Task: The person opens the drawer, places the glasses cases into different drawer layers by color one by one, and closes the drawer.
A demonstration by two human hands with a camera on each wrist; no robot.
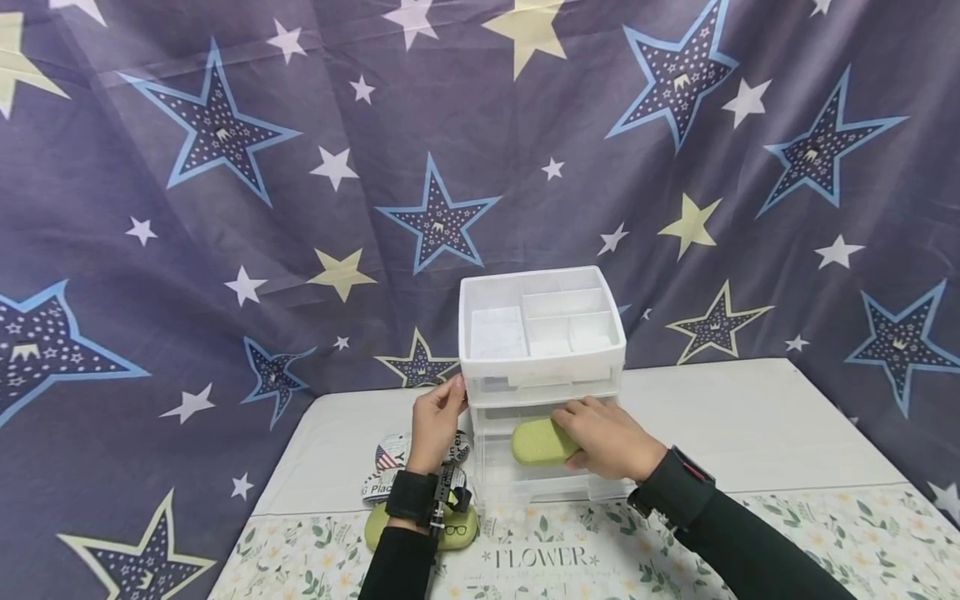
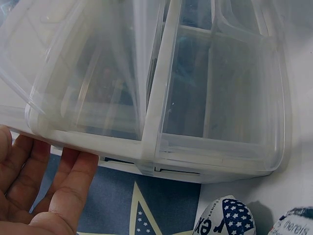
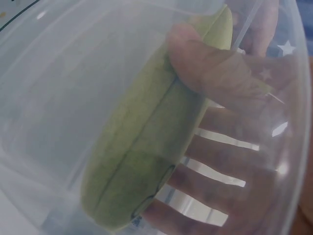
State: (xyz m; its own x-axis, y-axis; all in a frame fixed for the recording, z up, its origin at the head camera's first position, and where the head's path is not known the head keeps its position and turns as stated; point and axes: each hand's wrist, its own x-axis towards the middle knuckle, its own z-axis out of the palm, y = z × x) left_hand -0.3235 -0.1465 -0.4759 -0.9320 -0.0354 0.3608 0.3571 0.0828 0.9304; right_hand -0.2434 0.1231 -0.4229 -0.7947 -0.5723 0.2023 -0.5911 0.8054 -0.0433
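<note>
A white and clear plastic drawer unit stands on the table with a lower clear drawer pulled out. My right hand grips a green glasses case at that drawer. Through clear plastic in the right wrist view, the thumb lies on one side of the case and the fingers are on the other. At the unit's left side, my left hand touches its edge; in the left wrist view the fingers rest against the white frame.
Another green glasses case lies at front left, partly behind my left wrist. Print-covered soft items sit left of the unit. Compartments divide the unit's top tray. A star-patterned curtain hangs behind the table.
</note>
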